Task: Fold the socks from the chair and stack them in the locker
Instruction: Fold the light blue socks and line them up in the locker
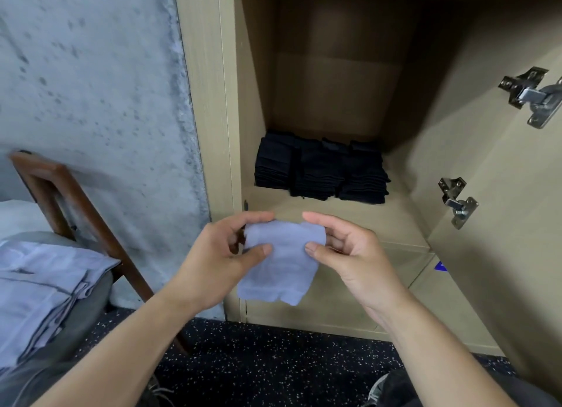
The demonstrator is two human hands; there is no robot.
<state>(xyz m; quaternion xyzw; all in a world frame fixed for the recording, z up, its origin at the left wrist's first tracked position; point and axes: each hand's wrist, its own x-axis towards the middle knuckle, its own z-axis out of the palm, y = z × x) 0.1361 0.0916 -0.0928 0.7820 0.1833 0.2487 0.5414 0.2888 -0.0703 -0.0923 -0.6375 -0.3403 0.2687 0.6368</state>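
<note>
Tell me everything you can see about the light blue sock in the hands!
The light blue sock looks like soft knitted cloth with faint ribs running across it. It is folded into a short flat shape, upright and hanging down in the air in front of the open locker. The left hand pinches its upper left corner and the right hand pinches its upper right corner. Nothing else touches it.

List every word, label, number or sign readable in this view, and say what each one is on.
No readable text anywhere.
Blue mark on the lower locker panel: mostly cut off by the open door, unreadable.
Light blue sock, dark stacked socks and hinges: no print visible.
</note>
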